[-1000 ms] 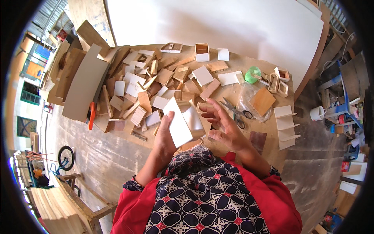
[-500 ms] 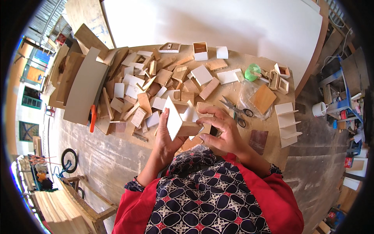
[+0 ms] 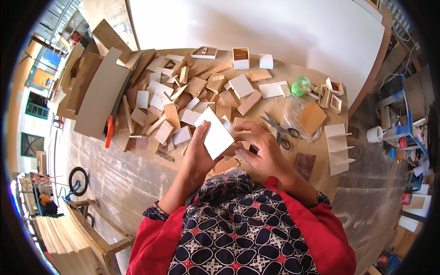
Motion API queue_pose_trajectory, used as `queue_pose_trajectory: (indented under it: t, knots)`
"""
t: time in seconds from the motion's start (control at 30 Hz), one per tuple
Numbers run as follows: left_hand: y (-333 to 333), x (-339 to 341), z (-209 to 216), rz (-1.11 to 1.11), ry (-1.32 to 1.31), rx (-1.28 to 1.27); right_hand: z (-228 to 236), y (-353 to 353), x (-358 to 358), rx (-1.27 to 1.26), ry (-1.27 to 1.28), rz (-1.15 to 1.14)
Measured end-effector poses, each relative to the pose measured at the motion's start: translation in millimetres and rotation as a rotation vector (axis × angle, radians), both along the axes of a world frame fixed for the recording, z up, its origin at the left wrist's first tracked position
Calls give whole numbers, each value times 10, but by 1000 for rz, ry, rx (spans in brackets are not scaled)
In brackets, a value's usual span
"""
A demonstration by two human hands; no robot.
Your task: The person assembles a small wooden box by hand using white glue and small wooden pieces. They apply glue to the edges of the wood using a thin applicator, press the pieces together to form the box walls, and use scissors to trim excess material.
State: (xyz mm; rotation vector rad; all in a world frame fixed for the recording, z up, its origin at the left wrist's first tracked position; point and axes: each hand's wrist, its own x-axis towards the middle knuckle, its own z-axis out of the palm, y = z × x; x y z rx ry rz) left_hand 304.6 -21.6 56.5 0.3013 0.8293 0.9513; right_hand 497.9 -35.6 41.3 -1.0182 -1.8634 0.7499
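While left fingers (image 3: 201, 131) grip white-faced box (image 3: 215, 137), right fingers (image 3: 250, 128) parted alongside

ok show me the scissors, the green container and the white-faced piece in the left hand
Scissors (image 3: 273, 123): head view, on the blades.
Green container (image 3: 299, 86): head view, on its side.
White-faced piece (image 3: 216, 136): head view, on its white face.

We list, held: one white-faced wooden piece (image 3: 217, 138), our left-hand grip (image 3: 196, 153) closed on it, thumb on its white face. Beside it: our right-hand grip (image 3: 266, 149), fingers bent, contact unclear. On our worktop (image 3: 274, 106): heaped wooden blocks (image 3: 172, 115), scissors (image 3: 279, 129), one green container (image 3: 299, 86), one brown square board (image 3: 312, 118) on clear plastic (image 3: 292, 109), one white finned panel (image 3: 335, 141) at the right.
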Motion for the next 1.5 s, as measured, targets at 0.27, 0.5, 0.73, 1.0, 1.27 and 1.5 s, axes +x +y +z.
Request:
queue_pose_trajectory:
  t: [0.27, 0.5, 0.73, 1.0, 1.27, 1.5]
  knots:
    - [-17, 7, 64, -8, 26, 45, -37, -8, -27, 16, -35, 13]
    - [-12, 2, -23, 65, 33, 59, -81, -15, -56, 9, 11, 13]
    - [22, -48, -105, 10, -33, 96, -97, -20, -48, 32, 4, 1]
    - [47, -4, -122, 35, -15, 88, -31, -34, 27, 51, -70, 18]
    - [26, 21, 38, -31, 3, 72, -85, -29, 78, 100, -36, 33]
    - [22, 50, 90, -52, 82, 95, -65, -37, 95, 115, -16, 13]
